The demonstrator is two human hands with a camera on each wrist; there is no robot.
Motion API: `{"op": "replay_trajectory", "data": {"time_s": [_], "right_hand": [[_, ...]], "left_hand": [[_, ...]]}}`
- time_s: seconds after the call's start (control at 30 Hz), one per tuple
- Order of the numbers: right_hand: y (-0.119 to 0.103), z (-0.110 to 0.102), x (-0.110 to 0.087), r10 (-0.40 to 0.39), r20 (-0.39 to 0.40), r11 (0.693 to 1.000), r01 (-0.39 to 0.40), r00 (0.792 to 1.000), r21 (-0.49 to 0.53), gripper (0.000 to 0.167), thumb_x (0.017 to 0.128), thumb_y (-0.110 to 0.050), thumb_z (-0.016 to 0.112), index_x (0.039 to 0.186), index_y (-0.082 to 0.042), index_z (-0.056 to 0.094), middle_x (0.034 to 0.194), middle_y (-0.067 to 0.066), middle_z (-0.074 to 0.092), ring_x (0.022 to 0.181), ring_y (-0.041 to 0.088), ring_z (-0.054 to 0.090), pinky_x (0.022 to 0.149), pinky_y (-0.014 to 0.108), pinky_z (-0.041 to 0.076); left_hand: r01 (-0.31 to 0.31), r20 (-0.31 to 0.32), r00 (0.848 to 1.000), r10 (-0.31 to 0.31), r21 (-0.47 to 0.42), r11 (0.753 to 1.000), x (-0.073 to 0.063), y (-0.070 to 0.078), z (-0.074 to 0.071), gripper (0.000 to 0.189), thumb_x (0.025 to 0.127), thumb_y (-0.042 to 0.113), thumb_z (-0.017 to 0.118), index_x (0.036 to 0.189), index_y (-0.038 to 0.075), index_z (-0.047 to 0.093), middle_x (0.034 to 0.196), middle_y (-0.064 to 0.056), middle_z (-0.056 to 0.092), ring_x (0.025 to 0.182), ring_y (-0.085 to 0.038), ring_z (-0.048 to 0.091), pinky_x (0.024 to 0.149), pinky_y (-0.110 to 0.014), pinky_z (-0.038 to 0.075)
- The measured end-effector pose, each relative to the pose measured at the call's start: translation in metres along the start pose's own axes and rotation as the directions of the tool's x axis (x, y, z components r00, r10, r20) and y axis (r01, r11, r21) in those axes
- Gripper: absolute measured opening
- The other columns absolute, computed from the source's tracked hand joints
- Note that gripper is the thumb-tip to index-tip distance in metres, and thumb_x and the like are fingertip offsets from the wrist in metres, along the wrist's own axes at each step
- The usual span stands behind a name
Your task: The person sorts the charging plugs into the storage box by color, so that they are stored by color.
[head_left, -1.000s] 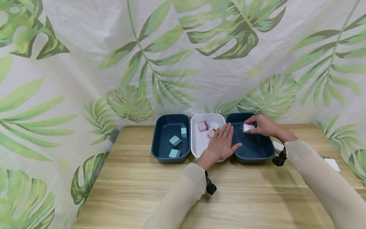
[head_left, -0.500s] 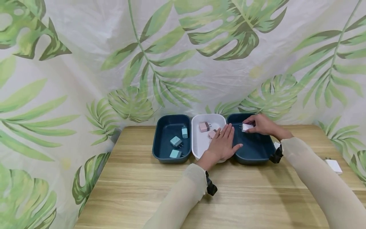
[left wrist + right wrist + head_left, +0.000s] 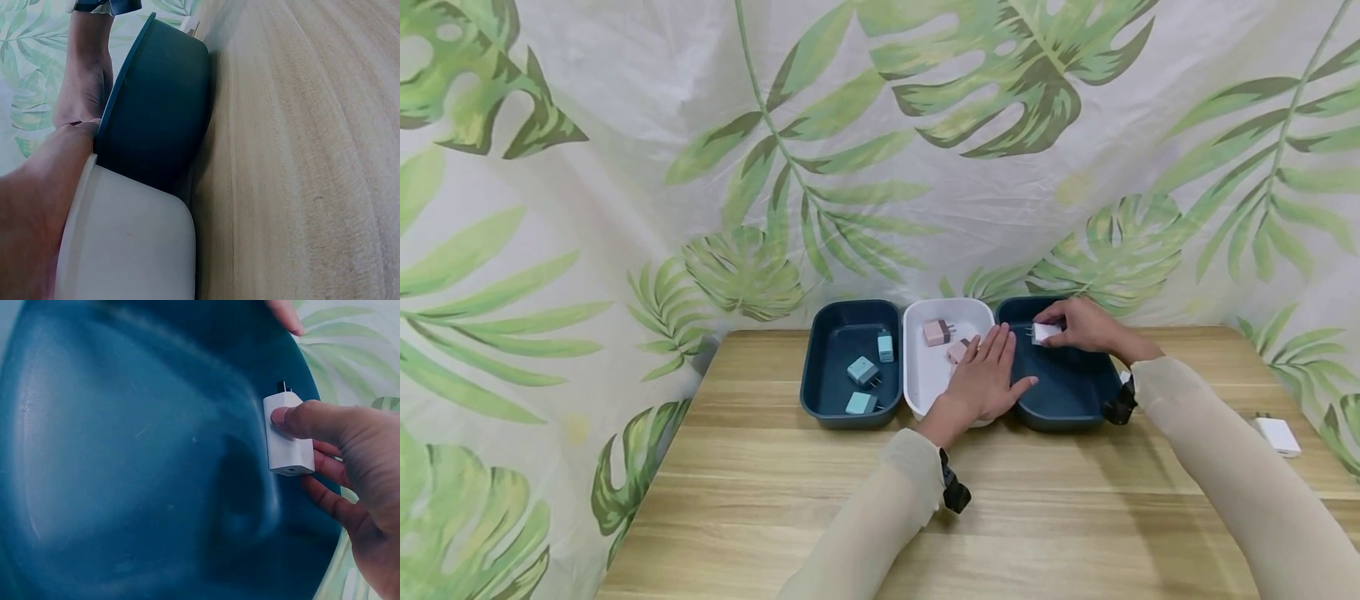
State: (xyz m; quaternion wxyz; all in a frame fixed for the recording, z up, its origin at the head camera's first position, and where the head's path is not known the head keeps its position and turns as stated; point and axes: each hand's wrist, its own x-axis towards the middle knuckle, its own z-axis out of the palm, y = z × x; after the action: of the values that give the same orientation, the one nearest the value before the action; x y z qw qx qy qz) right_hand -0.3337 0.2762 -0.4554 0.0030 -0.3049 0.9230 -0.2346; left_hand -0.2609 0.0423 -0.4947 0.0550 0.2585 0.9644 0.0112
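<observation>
Between thumb and fingers my right hand (image 3: 1086, 323) pinches a white plug-in charger (image 3: 287, 444), its prongs pointing left in the head view. It is inside the back part of the right dark blue bin (image 3: 1060, 387). My left hand (image 3: 981, 382) lies with straight fingers across the white bin (image 3: 917, 383), its fingertips at the rim shared with the right blue bin. Two pink chargers (image 3: 935, 333) show in the white bin, one partly covered by that hand. Three teal chargers (image 3: 862, 372) lie in the left dark blue bin (image 3: 829, 367).
The three bins stand side by side at the back of a wooden table (image 3: 760, 500), against a leaf-patterned cloth (image 3: 850, 167). Another white charger (image 3: 1277, 437) lies at the table's right side. A small white piece (image 3: 1124, 377) peeks out behind my right wrist.
My right hand has shifted slightly left with the white charger, and its wrist now hides more of the white item beside the bin. The left hand stays in place.
</observation>
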Motion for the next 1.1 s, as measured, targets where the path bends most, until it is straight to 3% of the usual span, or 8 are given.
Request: {"op": "replay_trajectory", "data": {"time_s": [0.43, 1.1], "right_hand": [[0.002, -0.003, 0.003, -0.001, -0.024, 0.998, 0.002, 1.000, 0.055, 0.033, 0.086, 0.000, 0.085, 0.115, 0.011, 0.076, 0.111, 0.025, 0.077, 0.102, 0.043, 0.074, 0.088, 0.058, 0.060], [0.002, -0.018, -0.019, -0.009, -0.044, 0.999, 0.011, 0.999, 0.039, 0.033, 0.084, -0.001, 0.088, 0.114, 0.009, 0.077, 0.113, 0.026, 0.075, 0.101, 0.044, 0.074, 0.082, 0.055, 0.063]], "left_hand": [[0.001, 0.000, 1.000, -0.001, -0.004, 1.000, 0.001, 0.000, -0.001, 0.089, 0.107, 0.073, 0.020, 0.172, 0.015, 0.001, 0.179, -0.001, -0.008, 0.163, -0.016, -0.014, 0.133, -0.040, -0.003], [0.003, 0.006, 1.000, -0.003, -0.045, 0.999, -0.001, -0.001, -0.002, 0.087, 0.109, 0.070, 0.021, 0.172, 0.014, 0.001, 0.179, -0.001, -0.008, 0.163, -0.015, -0.014, 0.133, -0.041, -0.003]]}}
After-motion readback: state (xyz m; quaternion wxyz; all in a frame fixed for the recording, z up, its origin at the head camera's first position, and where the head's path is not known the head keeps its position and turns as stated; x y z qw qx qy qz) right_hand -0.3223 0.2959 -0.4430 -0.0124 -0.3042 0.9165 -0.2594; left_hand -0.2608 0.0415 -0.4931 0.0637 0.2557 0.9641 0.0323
